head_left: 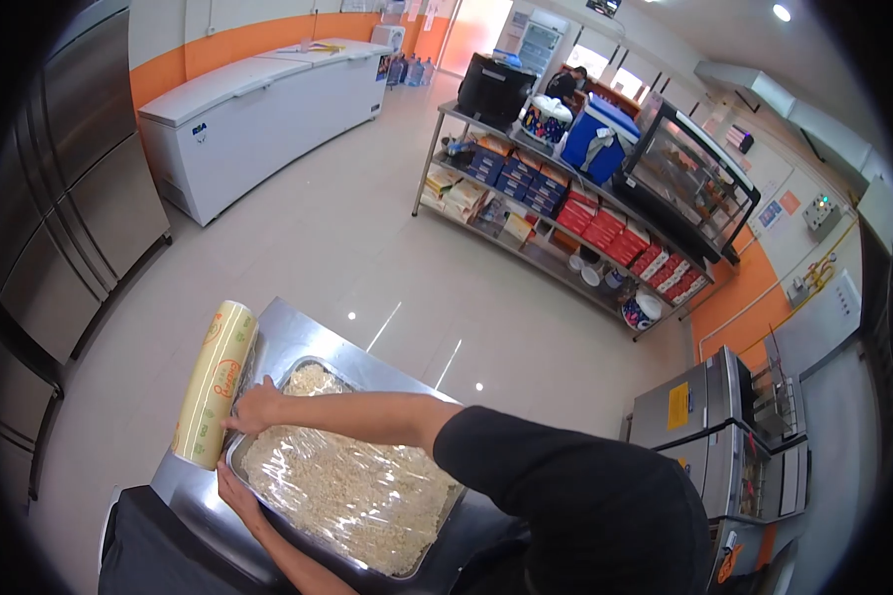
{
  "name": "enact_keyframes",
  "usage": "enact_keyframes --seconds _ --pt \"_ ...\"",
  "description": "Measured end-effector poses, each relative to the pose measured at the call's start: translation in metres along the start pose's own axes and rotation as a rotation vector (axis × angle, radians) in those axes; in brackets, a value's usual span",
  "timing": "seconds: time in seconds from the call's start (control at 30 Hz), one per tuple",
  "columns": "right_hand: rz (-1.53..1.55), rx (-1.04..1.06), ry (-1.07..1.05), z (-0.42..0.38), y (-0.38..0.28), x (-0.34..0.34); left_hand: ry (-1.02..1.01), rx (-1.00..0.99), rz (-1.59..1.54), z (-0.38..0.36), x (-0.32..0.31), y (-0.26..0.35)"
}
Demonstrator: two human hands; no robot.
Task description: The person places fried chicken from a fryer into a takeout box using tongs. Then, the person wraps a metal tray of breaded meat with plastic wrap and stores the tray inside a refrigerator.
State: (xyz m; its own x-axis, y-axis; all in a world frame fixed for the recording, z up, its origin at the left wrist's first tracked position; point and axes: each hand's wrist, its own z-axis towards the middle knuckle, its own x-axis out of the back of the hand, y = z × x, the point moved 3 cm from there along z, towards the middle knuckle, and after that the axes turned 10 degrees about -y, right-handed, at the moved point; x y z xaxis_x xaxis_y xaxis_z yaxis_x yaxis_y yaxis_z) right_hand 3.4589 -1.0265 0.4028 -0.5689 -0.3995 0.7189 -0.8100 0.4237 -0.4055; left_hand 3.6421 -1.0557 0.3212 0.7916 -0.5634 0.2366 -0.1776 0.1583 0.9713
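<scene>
A metal tray (446, 516) full of a pale, crumbly, grain-like food (352, 501) lies on the steel table. Clear plastic wrap (318, 451) stretches over it, shiny and wrinkled. Beside the tray's left end rests a big yellowish roll of plastic wrap (214, 387) with printed markings. My right hand (256, 407), its arm reaching across the tray, is closed on the wrap between roll and tray; its fingertips are partly hidden. Along the tray's near left edge lies my left hand (238, 493), fingers stretched out against the rim.
The steel table (286, 332) has its far edge just beyond the tray. A dark cloth-like item (159, 545) is at the lower left. Further off stand a chest freezer (258, 124), steel refrigerators (80, 188) and a shelf rack (565, 233) with boxes. Another person (565, 84) is far back.
</scene>
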Motion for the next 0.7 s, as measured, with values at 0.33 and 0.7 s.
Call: enact_keyframes --seconds 0.33,0.7 --pt "-0.05 -0.282 0.055 0.009 0.079 0.029 0.079 -0.007 0.166 0.007 0.007 -0.039" --pt "-0.016 -0.733 0.101 -0.002 0.245 0.051 0.311 -0.068 0.379 -0.008 -0.001 0.015"
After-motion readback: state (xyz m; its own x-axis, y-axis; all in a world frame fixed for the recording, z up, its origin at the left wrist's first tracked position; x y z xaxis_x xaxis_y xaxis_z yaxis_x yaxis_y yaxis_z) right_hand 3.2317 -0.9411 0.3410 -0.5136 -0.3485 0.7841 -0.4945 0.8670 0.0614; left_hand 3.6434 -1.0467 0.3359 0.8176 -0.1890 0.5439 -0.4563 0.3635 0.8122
